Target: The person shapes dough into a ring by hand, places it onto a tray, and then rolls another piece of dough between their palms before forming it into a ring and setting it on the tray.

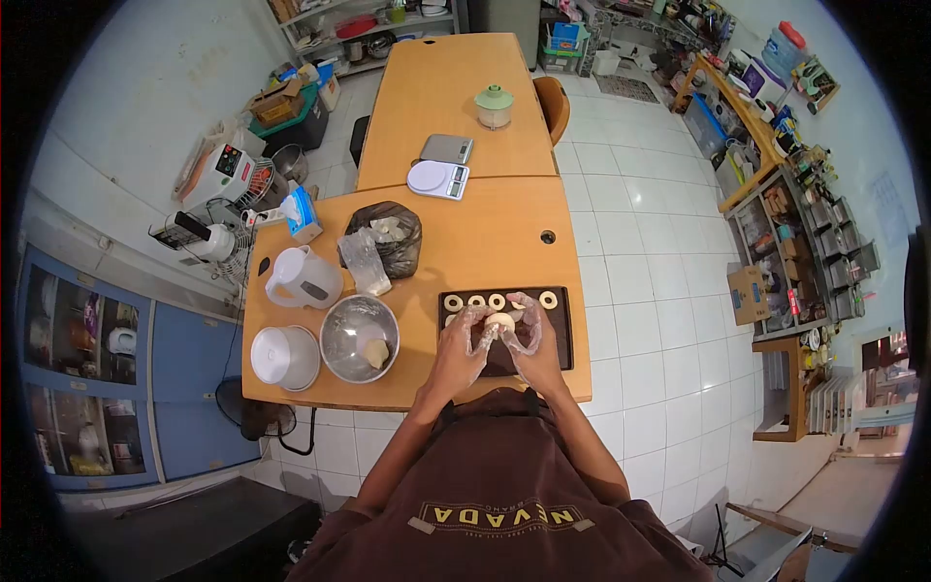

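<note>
Two gloved hands meet over the near edge of a wooden bench [465, 242]: the left hand [463, 341] and the right hand [529, 339], both in clear plastic gloves, pinch one pale dough piece [499, 321] between their fingers, just above a dark baking tray [558, 335]. The tray lies flat near the bench's front edge, and along its far side sits a row of four dough rings [497, 301]; whether more lie under the hands cannot be told.

Left of the tray stands one steel mixing bowl [359, 337] with a lump of dough inside, and beside it, at the bench's near left corner, one white round container [284, 357]. Behind the bowl stands one white jug [303, 278], then a clear plastic bag [367, 262] and a black plastic bag [393, 238] touching each other, and a blue and white carton [304, 214] at the far left edge.

Farther off, a second bench [456, 87] abuts the first, carrying two scales: one white [437, 178], one grey [446, 148]. Beyond them is one green-lidded jar [494, 106]. An orange chair [553, 105] sits at its right side. White floor tiles [640, 252] spread to the right, and cluttered shelves [805, 252] line the right wall.
</note>
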